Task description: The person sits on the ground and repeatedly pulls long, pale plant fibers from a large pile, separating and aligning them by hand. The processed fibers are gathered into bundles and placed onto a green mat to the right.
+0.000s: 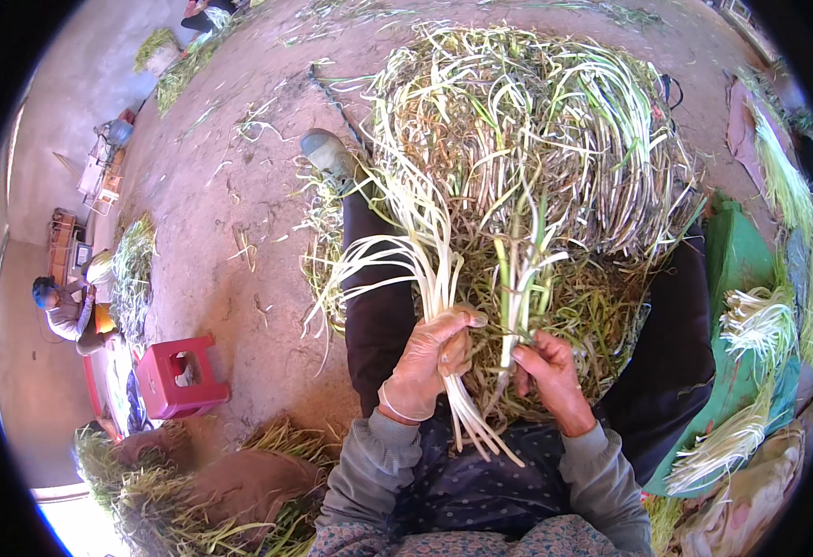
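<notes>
My left hand (437, 355), in a thin see-through glove, is closed around a bunch of long pale stalks (434, 278); their leafy ends fan up and left, their white ends hang below the fist. My bare right hand (549, 372) pinches the lower part of a separate green-and-white plant (516, 299) just right of that bunch. Beyond both hands lies a large heap of similar long-leaved plants (511, 139), white, green and brown. Loose yellowish leaves (587, 306) cover the space between my legs.
Two bundles of pale stalks (758, 324) (720, 452) lie on green sheeting (733, 244) at right. A red plastic stool (182, 376) stands at left. Leaf piles (148, 494) surround a brown sack (253, 484) at lower left. Another person (68, 313) sits at far left.
</notes>
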Demonstrator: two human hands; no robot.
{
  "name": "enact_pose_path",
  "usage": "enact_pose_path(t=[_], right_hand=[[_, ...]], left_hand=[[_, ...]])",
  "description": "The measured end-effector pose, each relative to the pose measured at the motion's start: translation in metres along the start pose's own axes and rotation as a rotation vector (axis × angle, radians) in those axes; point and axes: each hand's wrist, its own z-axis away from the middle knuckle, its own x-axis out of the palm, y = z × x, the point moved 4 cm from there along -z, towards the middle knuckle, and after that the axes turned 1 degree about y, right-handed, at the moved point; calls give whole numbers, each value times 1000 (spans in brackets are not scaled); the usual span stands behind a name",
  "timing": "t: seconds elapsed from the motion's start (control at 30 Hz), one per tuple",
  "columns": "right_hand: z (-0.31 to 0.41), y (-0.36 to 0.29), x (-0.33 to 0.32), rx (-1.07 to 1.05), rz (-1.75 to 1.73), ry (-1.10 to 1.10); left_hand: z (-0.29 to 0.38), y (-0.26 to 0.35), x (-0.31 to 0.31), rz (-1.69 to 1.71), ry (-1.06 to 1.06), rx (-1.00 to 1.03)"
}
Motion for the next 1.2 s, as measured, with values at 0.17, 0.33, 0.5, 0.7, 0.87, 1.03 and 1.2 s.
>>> enact_pose_path(t=[0.17,0.33,0.5,0.7,0.87,1.03,1.2], right_hand=[[-2,-2,8,-59,34,-1],[6,0,5,-36,-2,-20],[77,-9,-42,142,-379,164],[79,-25,-115,253,625,81],[14,-67,-23,-254,748,255],[-57,-36,36,-515,508,-7],[-14,-28,-15,-201,-365,141]], left_hand=[[-1,-6,11,-276,165,69],[6,2,18,-66,117,-48],[2,28,-17,196,112,257],[0,43,-33,66,173,339],[10,24,-9,-120,250,294],[1,3,0,-189,225,253],[6,15,-26,48,182,243]])
